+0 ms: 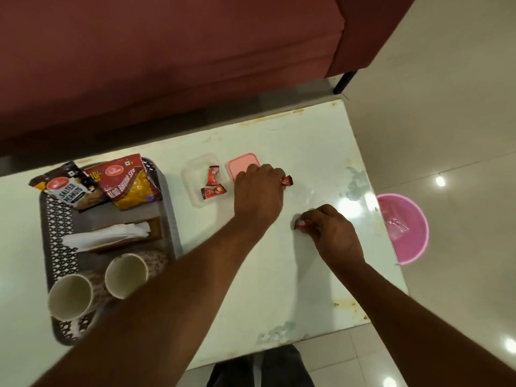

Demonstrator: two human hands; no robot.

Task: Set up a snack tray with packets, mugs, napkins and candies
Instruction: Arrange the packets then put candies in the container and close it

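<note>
A grey patterned tray [54,227] at the left holds a salted peanuts packet [67,188], a red sev packet [128,182], white napkins [111,234] in a brown holder, and two mugs [71,296] [127,275]. A clear plastic box [192,177] beside the tray contains two red candies [212,183]. My left hand [258,191] pinches a red candy [287,180] right of the box. My right hand [332,230] grips another red candy [301,224] on the table.
The box's pink lid [243,164] lies behind my left hand. The white table [279,289] ends at the right, where a pink bucket [405,227] stands on the tiled floor. A maroon sofa [167,51] runs along the far side.
</note>
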